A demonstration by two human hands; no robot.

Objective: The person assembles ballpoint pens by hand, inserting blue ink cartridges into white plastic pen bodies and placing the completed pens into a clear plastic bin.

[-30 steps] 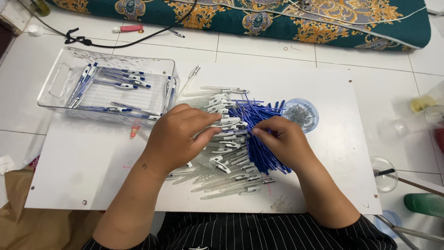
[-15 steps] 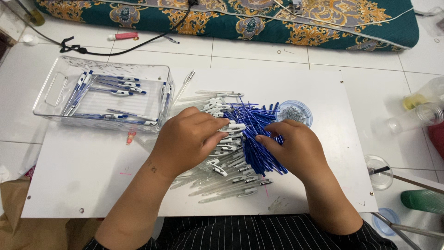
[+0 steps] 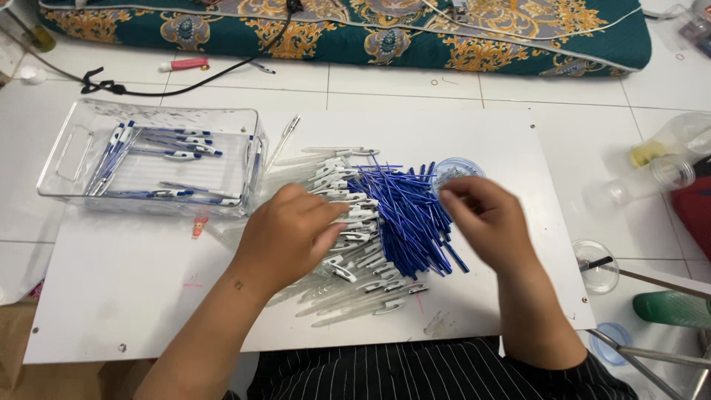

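A flat white board [image 3: 481, 141] carries a clear plastic bin [image 3: 70, 152] of about eight finished pens, a heap of clear pen barrels [image 3: 348, 292] too many to count, and thin blue refills [image 3: 404, 222]. The left hand [image 3: 285, 237] rests curled on the barrels; the right hand [image 3: 485, 218] hovers, fingers pinched, its grip unclear.

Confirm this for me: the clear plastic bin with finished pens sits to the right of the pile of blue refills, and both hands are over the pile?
Not quite. In the head view the clear plastic bin sits to the left of the pile of blue refills, not the right. The left hand and right hand are over the pile, as you said.
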